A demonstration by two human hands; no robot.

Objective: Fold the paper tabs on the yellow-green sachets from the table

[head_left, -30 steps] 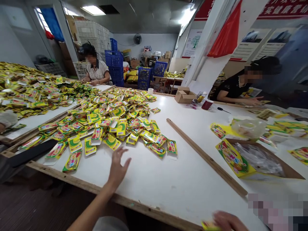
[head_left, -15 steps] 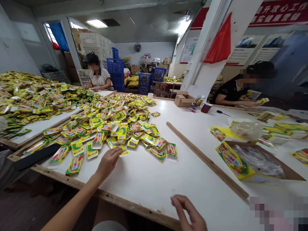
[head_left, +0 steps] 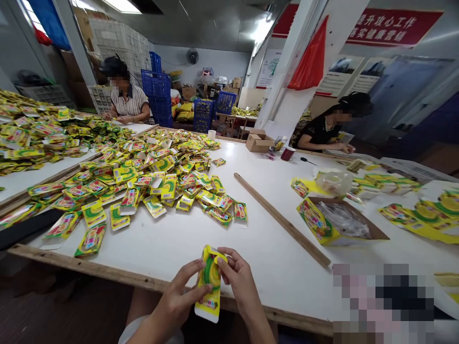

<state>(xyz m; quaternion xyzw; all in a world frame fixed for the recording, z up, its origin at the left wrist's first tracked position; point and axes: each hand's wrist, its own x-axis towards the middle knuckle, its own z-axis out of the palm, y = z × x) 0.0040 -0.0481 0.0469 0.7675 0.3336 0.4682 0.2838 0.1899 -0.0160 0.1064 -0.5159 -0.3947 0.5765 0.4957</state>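
Over the table's front edge, a small yellow-and-green printed carton (head_left: 209,282) is held between both hands. My left hand (head_left: 179,294) grips its left side, fingers across the front. The fingers of my right hand (head_left: 238,279) pinch the carton near its upper right corner. A white flap sticks out at its lower end, and the top end looks opened. Beyond the hands, a large heap of similar cartons (head_left: 168,186) spreads over the white table (head_left: 215,239), with several loose ones along its near side.
A wooden strip (head_left: 281,220) lies across the table to the right. Past it stands a display box (head_left: 340,222) with clear plastic inside. Farther back are a brown cardboard box (head_left: 258,142) and a dark red cup (head_left: 288,153). Two other people sit at the far sides.
My left hand has come back from the heap with a carton, towards the table edge. My right hand has moved left and taken hold of it too. The view has shifted to the right.
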